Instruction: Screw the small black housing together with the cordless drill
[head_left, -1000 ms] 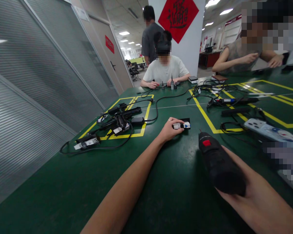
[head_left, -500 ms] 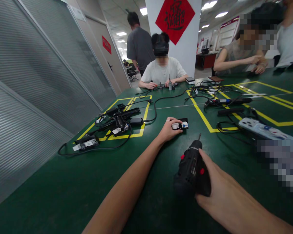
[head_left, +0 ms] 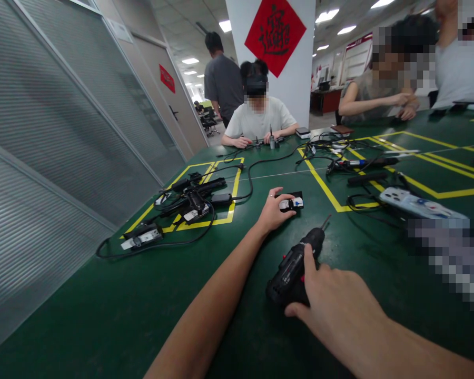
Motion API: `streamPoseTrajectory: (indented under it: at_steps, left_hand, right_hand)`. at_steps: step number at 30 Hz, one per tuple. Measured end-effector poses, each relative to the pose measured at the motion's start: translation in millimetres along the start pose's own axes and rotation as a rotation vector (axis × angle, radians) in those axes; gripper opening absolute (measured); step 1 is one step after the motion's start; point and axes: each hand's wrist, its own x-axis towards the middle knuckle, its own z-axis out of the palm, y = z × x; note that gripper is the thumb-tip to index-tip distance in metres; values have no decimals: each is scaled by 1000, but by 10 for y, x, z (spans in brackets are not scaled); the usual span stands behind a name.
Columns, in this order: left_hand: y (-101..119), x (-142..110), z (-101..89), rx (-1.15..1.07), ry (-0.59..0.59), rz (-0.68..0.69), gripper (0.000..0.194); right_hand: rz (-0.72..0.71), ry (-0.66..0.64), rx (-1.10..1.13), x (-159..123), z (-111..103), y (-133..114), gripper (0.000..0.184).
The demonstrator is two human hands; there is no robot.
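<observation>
A black cordless drill (head_left: pixel 291 271) with red buttons and a thin bit points away and to the right, low over or on the table; I cannot tell which. Around its handle is my right hand (head_left: pixel 335 295), the index finger lying along the body and the thumb at the rear; the grip itself is partly hidden. Farther forward, my left hand (head_left: pixel 274 211) pinches a small black, flat piece with a white top and a blue mark (head_left: pixel 296 201) against the green table (head_left: pixel 245 326). The drill bit is apart from that piece.
To the left, black devices and cables (head_left: pixel 195 200) lie in a yellow-taped area. On the right are a pale power strip (head_left: pixel 422 204), a black pen-like tool (head_left: pixel 363 164) and tangled cords. Across the table sits a person in a white shirt (head_left: pixel 260 118); others are behind and right.
The drill has turned so its bit points more to the right, and it sits slightly farther left. My right hand has rolled over it, index finger stretched forward. My left hand stays on the small piece.
</observation>
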Motion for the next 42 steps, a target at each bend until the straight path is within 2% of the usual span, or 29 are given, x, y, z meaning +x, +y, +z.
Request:
streamPoseTrajectory:
  at_steps: [4,6,9,11,14,18,29,34,37,39,40,42]
  left_hand:
    - [80,-39,1,121,12,91,46]
    - [113,-54,0,170,31,124,41]
    - [124,-61,-9,213,56,147,41]
    - [111,-59,-18,227,37,153,40]
    - [88,-54,-31,239,9,151,35]
    - [95,-53,-41,250,16,155,34]
    - [160,-85,-87,378,-10,197,37]
    - [218,-118,-66,287,57,194,37]
    - [252,-60,-133,133,190,59,38]
    - [251,17,-268,-8,260,-88,40]
    - [241,53,-365,-91,256,-162,41]
    - [211,83,-604,-269,161,-325,42]
  right_hand:
    - [-12,310,-18,376,-164,122,66]
    - [43,377,-21,699,-166,227,55]
    - [140,468,12,1193,-46,393,32]
    - [180,510,53,1437,73,485,29]
    - [198,519,125,1625,226,576,30]
    - [176,500,193,1663,314,624,31]
    - [169,503,238,1699,340,644,32]
    - [161,503,216,1692,337,634,31]
    - [154,504,196,1678,331,619,32]
    - [151,504,182,1668,325,610,32]
    - [148,502,175,1663,322,606,32]
    - [140,503,160,1653,317,599,32]
